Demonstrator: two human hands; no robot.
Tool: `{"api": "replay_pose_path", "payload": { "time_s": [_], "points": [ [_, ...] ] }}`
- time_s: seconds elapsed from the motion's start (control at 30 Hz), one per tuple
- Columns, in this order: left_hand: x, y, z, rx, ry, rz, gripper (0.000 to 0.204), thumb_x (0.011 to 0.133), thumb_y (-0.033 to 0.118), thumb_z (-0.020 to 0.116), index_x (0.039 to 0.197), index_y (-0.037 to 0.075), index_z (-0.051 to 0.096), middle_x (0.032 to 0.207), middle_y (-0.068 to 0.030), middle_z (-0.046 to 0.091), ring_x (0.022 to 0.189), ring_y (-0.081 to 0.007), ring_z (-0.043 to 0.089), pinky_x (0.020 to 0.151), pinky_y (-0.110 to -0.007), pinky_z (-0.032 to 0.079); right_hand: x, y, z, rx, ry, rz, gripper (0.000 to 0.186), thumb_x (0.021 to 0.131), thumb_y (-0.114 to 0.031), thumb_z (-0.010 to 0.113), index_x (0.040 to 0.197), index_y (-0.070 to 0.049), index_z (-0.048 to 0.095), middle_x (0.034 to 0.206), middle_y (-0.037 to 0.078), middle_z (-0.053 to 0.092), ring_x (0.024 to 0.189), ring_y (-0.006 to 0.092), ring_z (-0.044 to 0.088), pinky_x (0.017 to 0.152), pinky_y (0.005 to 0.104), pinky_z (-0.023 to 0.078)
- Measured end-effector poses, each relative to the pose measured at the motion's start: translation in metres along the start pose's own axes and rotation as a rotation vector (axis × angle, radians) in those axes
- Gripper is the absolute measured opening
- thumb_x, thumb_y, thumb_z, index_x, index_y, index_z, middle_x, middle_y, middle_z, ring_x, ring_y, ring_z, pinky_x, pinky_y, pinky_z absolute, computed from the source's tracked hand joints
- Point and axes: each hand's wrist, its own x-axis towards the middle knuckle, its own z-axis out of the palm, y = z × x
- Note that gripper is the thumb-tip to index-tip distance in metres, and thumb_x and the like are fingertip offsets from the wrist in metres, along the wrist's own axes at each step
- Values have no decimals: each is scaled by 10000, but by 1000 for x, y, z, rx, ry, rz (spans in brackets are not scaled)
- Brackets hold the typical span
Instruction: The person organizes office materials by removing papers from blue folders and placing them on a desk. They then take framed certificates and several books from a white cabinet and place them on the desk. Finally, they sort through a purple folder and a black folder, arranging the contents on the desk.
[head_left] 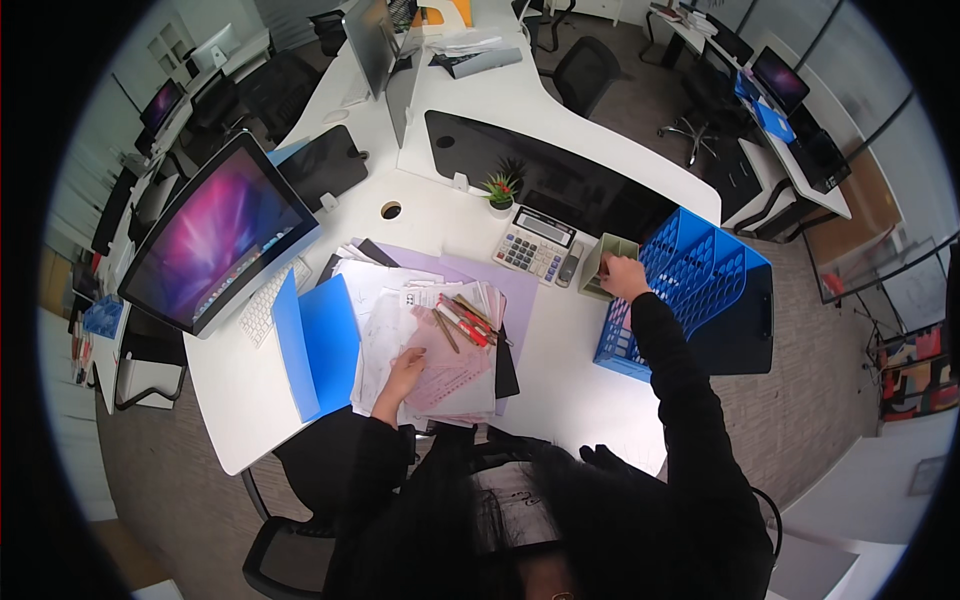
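My right hand [624,278] reaches to a small green pen holder [617,245] beside the blue file rack [712,262]. Its fingers are curled over the holder's near rim and seem to grip it; the fingertips are partly hidden. On a messy stack of papers [378,335] lies my left hand [404,374], fingers stretched out and holding nothing. Beyond it, a loose bunch of pens and pencils [467,322], some red, some brown, rests on the top sheets. An open blue folder [330,345] stands at the left of the papers.
A calculator [535,246] and a dark handset [570,266] lie left of the pen holder. Behind them are a potted plant [499,194] and a dark desk partition [555,172]. A monitor [222,235] and white keyboard [270,303] occupy the left side. An office chair [300,545] is at the lower left.
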Motion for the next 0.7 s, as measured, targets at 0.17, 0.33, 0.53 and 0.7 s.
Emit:
{"api": "replay_pose_path", "payload": {
  "time_s": [0.17,0.33,0.53,0.7],
  "points": [
    [0,-3,0,5,9,25,325,805,231,444,1096,88,458,897,-27,520,777,-130,484,643,-287,397,2,6,7,-71,50,-17,135,615,-201,602,664,-98,529,619,88,574,628,261,577,552,377,455],
    [-5,25,5,-67,28,-11,323,769,140,475,1065,10,481,961,-133,543,872,-194,517,749,-270,405,2,-2,-10,-112,137,20,152,638,-227,600,677,-84,566,615,92,582,600,256,580,541,358,466],
    [9,50,30,-138,-161,129,329,782,130,485,1093,28,453,937,-77,546,813,-142,518,699,-249,411,-18,-60,-39,414,57,-3,201,643,-209,618,710,-22,581,593,101,583,554,213,585,509,320,463],
    [17,92,76,-117,-336,245,319,792,133,498,1084,14,450,915,-66,557,812,-120,525,686,-237,414,-34,-112,7,1004,-312,-112,176,658,-102,629,782,8,571,606,73,586,548,104,569,488,231,449]
  ]
}}
